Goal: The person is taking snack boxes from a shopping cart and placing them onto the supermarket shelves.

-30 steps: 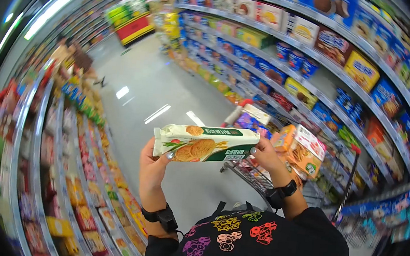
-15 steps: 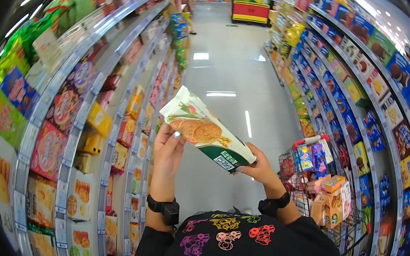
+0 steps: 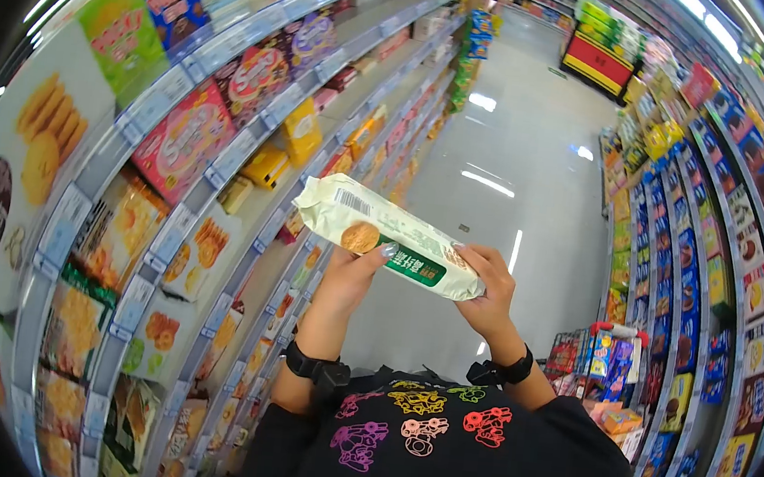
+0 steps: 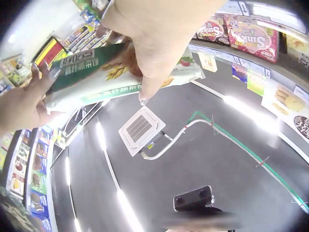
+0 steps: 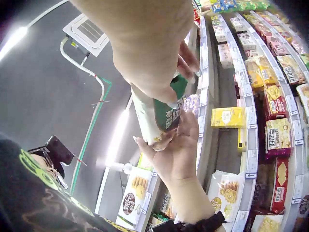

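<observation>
A long white and green biscuit packet (image 3: 391,237) is held between two hands in front of the chest, its barcode side facing up. My left hand (image 3: 348,277) grips the packet's left part, thumb on the near side. At the other end, my right hand (image 3: 487,290) holds it with fingers over the top. In the left wrist view the packet (image 4: 106,75) shows its printed front, with the left hand (image 4: 154,38) around it. The right wrist view has the packet (image 5: 157,113) between the right hand (image 5: 145,58) and the left hand (image 5: 176,154).
Shelves of snacks (image 3: 193,142) rise close on the left, and more shelves (image 3: 692,268) line the right. A loaded shopping cart (image 3: 605,361) stands at the right. The aisle floor (image 3: 473,155) runs forward to a red and yellow display (image 3: 596,64).
The packet has been rolled from its biscuit-picture face to its barcode side, both hands still holding it. The view has turned left, bringing the left shelves closer and the cart farther right.
</observation>
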The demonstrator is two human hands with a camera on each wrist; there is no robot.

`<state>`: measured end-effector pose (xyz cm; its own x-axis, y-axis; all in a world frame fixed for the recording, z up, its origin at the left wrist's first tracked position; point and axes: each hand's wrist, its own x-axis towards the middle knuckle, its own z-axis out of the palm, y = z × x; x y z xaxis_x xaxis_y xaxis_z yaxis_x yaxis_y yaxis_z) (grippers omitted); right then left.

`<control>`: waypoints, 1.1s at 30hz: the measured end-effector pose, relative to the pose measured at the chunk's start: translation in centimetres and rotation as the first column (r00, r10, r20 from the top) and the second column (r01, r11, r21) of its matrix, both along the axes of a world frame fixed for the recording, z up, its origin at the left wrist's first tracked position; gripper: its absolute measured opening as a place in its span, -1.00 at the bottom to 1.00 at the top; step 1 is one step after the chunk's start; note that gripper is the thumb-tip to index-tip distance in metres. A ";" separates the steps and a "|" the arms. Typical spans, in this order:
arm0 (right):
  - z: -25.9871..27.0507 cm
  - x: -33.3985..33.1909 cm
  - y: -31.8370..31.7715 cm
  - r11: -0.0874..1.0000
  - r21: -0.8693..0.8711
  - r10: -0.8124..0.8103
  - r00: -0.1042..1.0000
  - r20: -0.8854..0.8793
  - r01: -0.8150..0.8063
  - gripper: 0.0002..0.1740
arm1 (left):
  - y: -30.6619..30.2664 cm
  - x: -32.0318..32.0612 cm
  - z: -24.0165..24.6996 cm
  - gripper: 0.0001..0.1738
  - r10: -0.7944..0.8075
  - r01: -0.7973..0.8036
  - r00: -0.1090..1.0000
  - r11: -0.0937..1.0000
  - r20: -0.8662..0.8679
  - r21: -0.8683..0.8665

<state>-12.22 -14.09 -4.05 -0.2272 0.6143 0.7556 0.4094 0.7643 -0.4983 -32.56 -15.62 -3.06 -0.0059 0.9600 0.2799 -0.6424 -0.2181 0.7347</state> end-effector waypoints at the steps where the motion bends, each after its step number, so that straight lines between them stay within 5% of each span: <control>1: 0.2 -0.1 0.1 0.999 0.013 0.035 0.999 -0.006 -0.035 -0.45 | -0.6 -0.1 0.2 -0.44 0.022 -0.023 1.000 0.998 -0.022 -0.056; 4: 0.8 0.0 0.2 0.992 0.034 0.126 0.991 -0.036 -0.125 -0.47 | -1.4 0.1 -0.1 -0.48 0.028 -0.025 0.997 0.999 0.077 -0.039; 12: 0.6 3.4 0.2 0.963 -0.007 0.267 0.961 -0.075 -0.269 -0.49 | -3.9 4.4 1.1 -0.20 -0.039 0.029 0.995 0.994 0.089 0.109; 21: -4.9 3.0 -2.0 0.828 -0.233 0.486 0.860 -0.154 -0.510 -0.43 | -10.3 6.0 -4.0 -0.06 0.332 -0.335 0.942 0.940 -0.047 -0.069; 33: -0.7 -0.3 -14.1 0.562 0.135 0.820 0.571 0.035 -0.816 -0.43 | -27.2 4.2 -1.8 -0.06 0.441 -0.436 0.897 0.888 -0.001 0.147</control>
